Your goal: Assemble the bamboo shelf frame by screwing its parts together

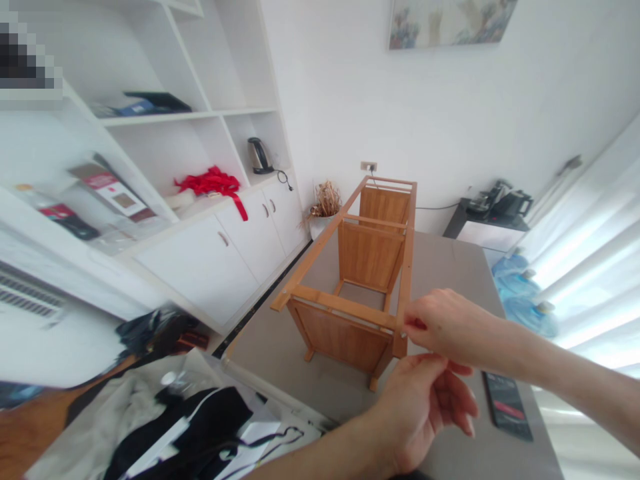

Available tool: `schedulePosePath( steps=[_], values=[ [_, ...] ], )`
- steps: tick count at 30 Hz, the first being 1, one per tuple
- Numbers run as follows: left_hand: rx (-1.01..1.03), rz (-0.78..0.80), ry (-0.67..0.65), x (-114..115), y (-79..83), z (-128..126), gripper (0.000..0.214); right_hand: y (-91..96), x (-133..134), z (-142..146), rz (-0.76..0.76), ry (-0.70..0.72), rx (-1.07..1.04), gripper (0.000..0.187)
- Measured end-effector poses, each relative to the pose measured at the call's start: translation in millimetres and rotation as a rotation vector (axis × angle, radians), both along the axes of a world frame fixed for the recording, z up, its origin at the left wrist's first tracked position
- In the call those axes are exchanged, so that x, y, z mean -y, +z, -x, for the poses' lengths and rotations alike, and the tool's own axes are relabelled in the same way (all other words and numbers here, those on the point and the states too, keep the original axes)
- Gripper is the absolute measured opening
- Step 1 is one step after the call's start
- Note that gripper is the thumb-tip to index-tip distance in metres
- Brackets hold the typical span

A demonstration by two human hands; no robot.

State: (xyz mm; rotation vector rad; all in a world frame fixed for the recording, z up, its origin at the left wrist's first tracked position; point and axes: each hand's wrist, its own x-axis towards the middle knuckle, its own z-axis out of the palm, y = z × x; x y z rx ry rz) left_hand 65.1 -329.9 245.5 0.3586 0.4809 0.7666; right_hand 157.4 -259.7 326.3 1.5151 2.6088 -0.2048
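Observation:
A wooden shelf frame (345,303) with slatted panels lies on its side on a grey-topped table (445,267). My right hand (443,323) is closed at the frame's near right corner, its fingertips against the rail beside a small pale spot. What those fingers hold, if anything, is hidden. Just below, my left hand (420,407) is turned palm up. Its thumb and forefinger come together under my right hand, while the other fingers curl loosely. Anything in that pinch is too small or covered to make out.
A black phone-like device (507,405) lies right of my hands. Clothes and a clear bottle (175,381) are piled at the lower left. White cabinets (200,260) line the left wall. Blue water jugs (530,303) stand by the curtain, near a small stand with a kettle (517,203).

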Motion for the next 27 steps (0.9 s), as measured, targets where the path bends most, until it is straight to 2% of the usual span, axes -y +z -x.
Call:
schedulePosePath(
  steps=[4,11,21,27],
  values=[
    [0.001,-0.011,-0.006,1.0,-0.2,-1.1,0.031,-0.3,0.5,-2.1,-0.001,-0.005,-0.022,0.026],
    [0.027,-0.035,0.033,-2.6,2.5,-4.7,0.029,9.5,2.7,4.0,0.019,-0.070,-0.022,0.022],
    [0.015,-0.041,0.032,-2.6,2.9,-4.9,0.031,5.1,3.2,4.3,-0.022,-0.047,0.045,0.027],
    [0.007,-0.046,0.038,-0.5,4.4,-2.6,0.037,10.5,7.4,10.6,-0.027,-0.029,0.086,0.030]
  ],
)
